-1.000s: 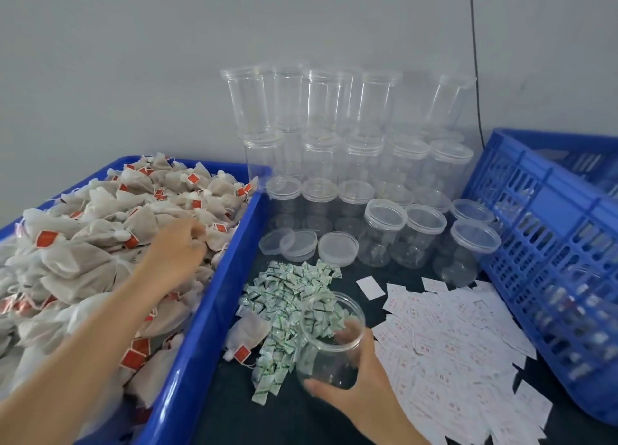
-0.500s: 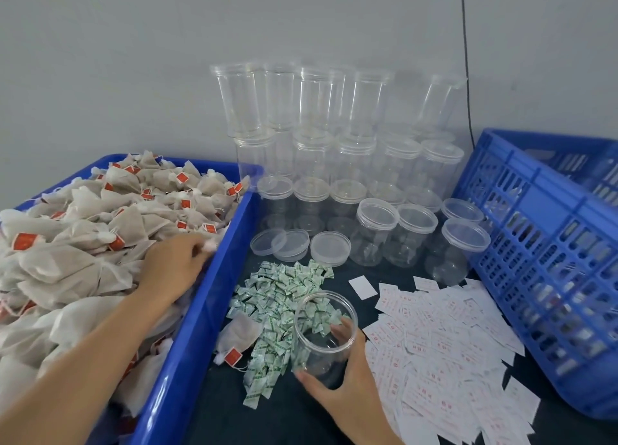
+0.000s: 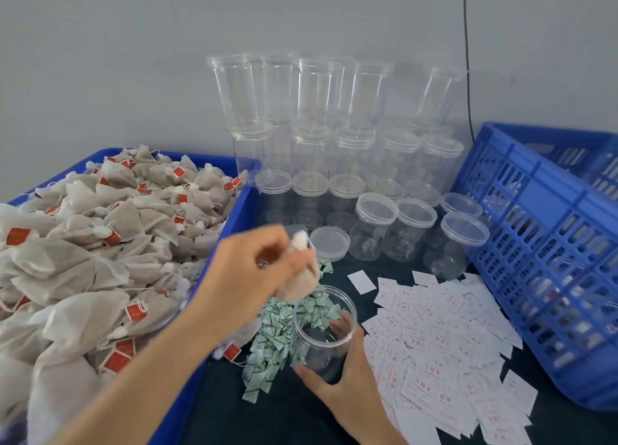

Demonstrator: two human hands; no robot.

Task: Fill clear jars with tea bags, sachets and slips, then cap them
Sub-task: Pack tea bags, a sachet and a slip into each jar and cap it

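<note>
Now the left hand (image 3: 247, 270) pinches a tea bag (image 3: 299, 285) just above the open jar (image 3: 322, 331), which the right hand (image 3: 347, 387) grips upright on the bench (image 3: 284, 418). Likely risk: the bulky bag snags the rim and drops among the sachets (image 3: 271, 341).

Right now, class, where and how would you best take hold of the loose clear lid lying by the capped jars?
Probably by its rim, from above: the loose lid lies flat on the table, so only its shallow round edge offers a grip. Pinch across it front to back, since a capped jar stands close on its right.
</note>
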